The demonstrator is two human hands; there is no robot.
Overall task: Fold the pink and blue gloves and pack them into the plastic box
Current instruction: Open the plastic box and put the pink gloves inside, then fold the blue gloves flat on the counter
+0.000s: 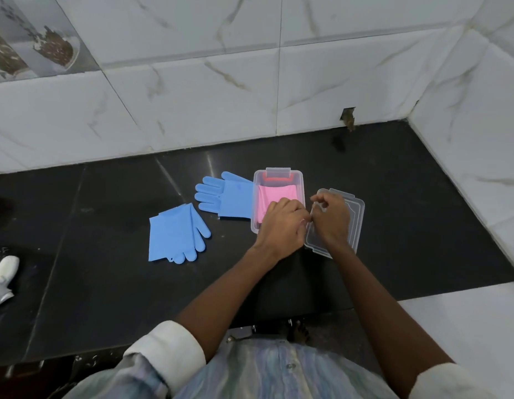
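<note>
Folded pink rubber glove (274,201) sits in my clear plastic box (279,180), left hand (281,223) pressing there, right hand (330,217) curled — holding what, I can't tell — two blue gloves (175,234) next.

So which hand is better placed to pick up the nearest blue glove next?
Probably the left hand: it is over the plastic box, and that blue glove lies just left of it. The right hand sits over the lid.

Folded pink glove (274,201) lies inside the clear box (279,177); two blue gloves (224,198) (175,236) lie flat, unfolded, left of it.
</note>
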